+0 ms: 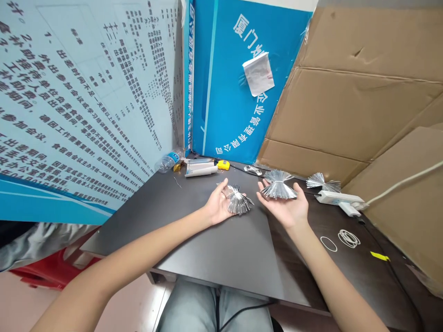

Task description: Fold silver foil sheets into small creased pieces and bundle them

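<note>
Near the middle of the desk, my left hand (218, 206) is palm up, its fingers curled round a small silver fanned bundle (239, 201) pinched at its waist. To the right, my right hand (289, 208) lies palm up with fingers spread, and a larger silver fanned bundle (278, 185) rests on them. The two bundles are apart. A third silver bundle (323, 182) lies on the desk behind the power strip, touching neither hand.
A power strip (341, 200) with cables, white rings (349, 238) and a yellow strip (380, 256) are at right. At the back stand a plastic bottle (168, 161), a white packet (201, 168) and a yellow tape measure (223, 164). Blue and cardboard panels (346, 92) enclose the desk (221, 249).
</note>
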Motion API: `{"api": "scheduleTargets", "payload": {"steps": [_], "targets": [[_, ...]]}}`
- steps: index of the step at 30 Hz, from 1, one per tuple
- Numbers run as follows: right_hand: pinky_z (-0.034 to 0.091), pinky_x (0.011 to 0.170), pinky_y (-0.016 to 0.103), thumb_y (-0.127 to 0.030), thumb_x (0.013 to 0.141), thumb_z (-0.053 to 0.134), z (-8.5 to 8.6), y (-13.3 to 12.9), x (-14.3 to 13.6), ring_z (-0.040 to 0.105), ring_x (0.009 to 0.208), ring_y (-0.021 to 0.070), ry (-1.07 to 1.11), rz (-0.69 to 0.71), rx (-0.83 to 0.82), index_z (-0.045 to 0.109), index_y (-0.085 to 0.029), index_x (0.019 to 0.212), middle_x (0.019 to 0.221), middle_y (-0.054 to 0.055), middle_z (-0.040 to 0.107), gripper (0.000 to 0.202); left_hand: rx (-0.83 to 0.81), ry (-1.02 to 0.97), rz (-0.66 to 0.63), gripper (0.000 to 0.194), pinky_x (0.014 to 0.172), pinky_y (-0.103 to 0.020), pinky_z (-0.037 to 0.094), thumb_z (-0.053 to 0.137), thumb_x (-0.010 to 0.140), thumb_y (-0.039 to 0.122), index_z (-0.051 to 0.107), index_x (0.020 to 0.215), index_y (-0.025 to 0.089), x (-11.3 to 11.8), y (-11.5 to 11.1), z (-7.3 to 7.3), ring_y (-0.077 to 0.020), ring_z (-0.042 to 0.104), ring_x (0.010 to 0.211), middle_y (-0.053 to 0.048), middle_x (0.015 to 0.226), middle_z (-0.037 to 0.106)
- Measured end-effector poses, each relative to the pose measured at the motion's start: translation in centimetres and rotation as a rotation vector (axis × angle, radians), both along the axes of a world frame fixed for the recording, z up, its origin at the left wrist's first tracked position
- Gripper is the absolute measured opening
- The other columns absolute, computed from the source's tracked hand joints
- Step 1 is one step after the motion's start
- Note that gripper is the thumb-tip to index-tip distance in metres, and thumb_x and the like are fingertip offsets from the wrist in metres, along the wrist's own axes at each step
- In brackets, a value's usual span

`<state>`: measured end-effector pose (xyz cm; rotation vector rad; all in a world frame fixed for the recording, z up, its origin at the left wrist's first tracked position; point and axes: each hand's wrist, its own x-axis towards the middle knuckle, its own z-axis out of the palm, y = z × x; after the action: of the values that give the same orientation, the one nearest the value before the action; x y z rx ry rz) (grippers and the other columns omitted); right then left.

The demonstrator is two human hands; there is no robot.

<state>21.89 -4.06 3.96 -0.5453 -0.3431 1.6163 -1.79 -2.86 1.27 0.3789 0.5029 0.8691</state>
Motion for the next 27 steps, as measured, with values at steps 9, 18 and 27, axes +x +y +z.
{"api": "scheduleTargets", "payload": {"steps": [9,18,27], "targets": [[0.065,0.087,0.059,-0.062,0.098,0.046,0.2,0.7,0.6,0.065,0.130,0.0371,0.025,-0.024,-0.020,0.054,-0.021,0.142,0.140,0.020,0.066,0.060,-0.015,0.007,-0.008,0.042,0.081,-0.041,0.062,0.061,0.097,0.059,0.061,0.084,0.019,-0.1,0.1,-0.1,-0.0283,0.079,0.084,-0.015,0.101,0.079],[0.065,0.085,0.055,-0.074,0.099,0.031,0.9,6.2,5.7,0.067,0.126,0.0363,-0.063,-0.247,-0.094,0.057,-0.025,0.120,0.131,0.016,0.067,0.060,-0.056,-0.062,0.003,0.042,0.089,-0.049,0.060,0.063,0.093,0.060,0.057,0.078,0.021,-0.4,-0.3,1.6,-0.0325,0.076,0.099,-0.015,0.101,0.077],[0.056,0.099,0.067,-0.075,0.097,0.028,-0.3,7.4,7.2,0.067,0.121,0.0342,-0.132,-0.297,-0.075,0.058,-0.029,0.121,0.132,0.013,0.068,0.060,0.056,-0.007,0.140,0.043,0.102,-0.055,0.054,0.061,0.095,0.061,0.066,0.110,0.021,-0.6,0.2,3.4,-0.0324,0.074,0.110,-0.012,0.114,0.075]]}}
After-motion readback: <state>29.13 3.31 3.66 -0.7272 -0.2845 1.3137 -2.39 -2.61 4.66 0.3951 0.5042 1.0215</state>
